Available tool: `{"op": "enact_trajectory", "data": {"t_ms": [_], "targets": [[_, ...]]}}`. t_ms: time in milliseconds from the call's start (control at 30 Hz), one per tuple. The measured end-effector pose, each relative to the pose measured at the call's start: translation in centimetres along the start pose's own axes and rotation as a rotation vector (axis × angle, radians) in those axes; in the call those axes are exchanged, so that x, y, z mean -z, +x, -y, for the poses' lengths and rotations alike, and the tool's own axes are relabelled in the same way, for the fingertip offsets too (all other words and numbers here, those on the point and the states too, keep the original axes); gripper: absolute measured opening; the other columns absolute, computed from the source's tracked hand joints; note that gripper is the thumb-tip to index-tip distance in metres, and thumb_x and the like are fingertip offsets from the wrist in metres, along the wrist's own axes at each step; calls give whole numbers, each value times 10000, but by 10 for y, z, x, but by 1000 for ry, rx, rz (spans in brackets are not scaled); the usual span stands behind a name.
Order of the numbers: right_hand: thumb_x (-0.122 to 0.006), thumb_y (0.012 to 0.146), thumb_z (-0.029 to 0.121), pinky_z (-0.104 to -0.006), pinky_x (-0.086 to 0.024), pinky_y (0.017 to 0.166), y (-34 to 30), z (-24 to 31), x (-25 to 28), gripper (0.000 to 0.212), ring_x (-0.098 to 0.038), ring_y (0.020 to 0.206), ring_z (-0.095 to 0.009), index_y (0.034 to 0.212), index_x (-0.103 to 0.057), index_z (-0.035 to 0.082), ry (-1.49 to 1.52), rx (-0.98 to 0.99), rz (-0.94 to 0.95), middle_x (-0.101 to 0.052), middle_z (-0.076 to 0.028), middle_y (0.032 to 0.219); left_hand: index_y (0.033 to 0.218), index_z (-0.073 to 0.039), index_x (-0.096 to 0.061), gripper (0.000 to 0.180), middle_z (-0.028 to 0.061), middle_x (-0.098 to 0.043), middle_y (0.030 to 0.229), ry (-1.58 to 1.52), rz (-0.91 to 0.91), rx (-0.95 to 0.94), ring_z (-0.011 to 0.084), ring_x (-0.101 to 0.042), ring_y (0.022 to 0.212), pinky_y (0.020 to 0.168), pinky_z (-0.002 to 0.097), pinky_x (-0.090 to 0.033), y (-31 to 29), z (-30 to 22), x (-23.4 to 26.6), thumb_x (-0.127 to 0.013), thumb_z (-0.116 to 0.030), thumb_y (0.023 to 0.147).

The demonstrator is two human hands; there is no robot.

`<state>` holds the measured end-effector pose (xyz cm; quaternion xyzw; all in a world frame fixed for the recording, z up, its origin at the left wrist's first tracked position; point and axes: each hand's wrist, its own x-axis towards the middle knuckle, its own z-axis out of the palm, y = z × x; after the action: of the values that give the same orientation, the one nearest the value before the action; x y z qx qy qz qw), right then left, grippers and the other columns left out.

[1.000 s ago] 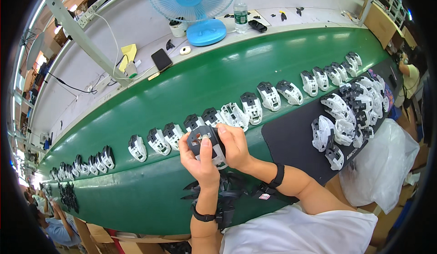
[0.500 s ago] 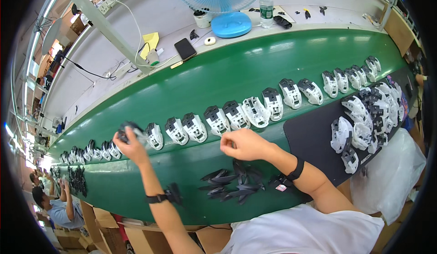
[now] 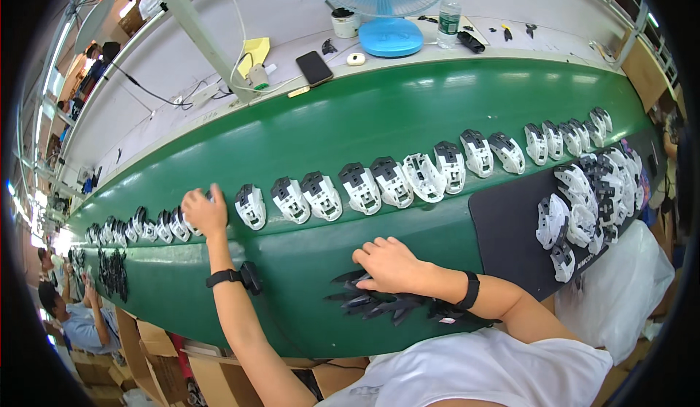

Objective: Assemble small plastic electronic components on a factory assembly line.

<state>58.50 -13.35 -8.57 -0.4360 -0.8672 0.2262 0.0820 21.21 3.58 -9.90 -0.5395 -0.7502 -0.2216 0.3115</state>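
Observation:
My left hand [image 3: 206, 212] is over the right end of the left-hand group of white-and-black mouse shells [image 3: 179, 226], its fingers apart and slightly blurred. It partly hides the last shell there. My right hand [image 3: 390, 263] reaches down to a loose pile of glossy black curved plastic pieces [image 3: 375, 306]. Its thumb is at the top of the pile, and a gap shows between thumb and forefinger. A longer line of shells [image 3: 361, 188] runs to the right along the green work surface [image 3: 306, 254], each white with a dark end.
More shells [image 3: 609, 188] are heaped on a black mat [image 3: 510, 239] at the right. Behind stand a blue fan [image 3: 390, 37], a bottle [image 3: 449, 17] and a phone [image 3: 314, 68]. Black parts [image 3: 112, 272] lie far left, near another person [image 3: 80, 319]. A plastic bag [image 3: 620, 290] hangs at right.
My left hand has moved left relative to the row and no longer holds up the dark-and-white shell. My right hand has come down onto the black pieces. The view has shifted slightly.

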Motion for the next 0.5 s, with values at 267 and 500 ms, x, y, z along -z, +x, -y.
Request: {"op": "enact_trajectory", "data": {"t_ms": [267, 500], "targets": [[-694, 759, 353, -408, -466, 720, -2, -18, 2, 345, -594, 800, -303, 870, -559, 56, 161, 92, 187, -610, -102, 835, 940, 2, -677, 659, 177, -528, 1166, 40, 368, -52, 373, -392, 1171, 930, 508, -313, -40, -47, 32, -495, -615, 799], [-620, 766, 189, -451, -476, 643, -5, -26, 16, 162, -615, 734, -337, 833, -538, 67, 249, 18, 173, -624, -117, 730, 993, 32, -596, 707, 173, -570, 1068, 10, 282, 10, 366, -420, 1142, 914, 525, -319, -61, -73, 29, -544, -631, 753]]}}
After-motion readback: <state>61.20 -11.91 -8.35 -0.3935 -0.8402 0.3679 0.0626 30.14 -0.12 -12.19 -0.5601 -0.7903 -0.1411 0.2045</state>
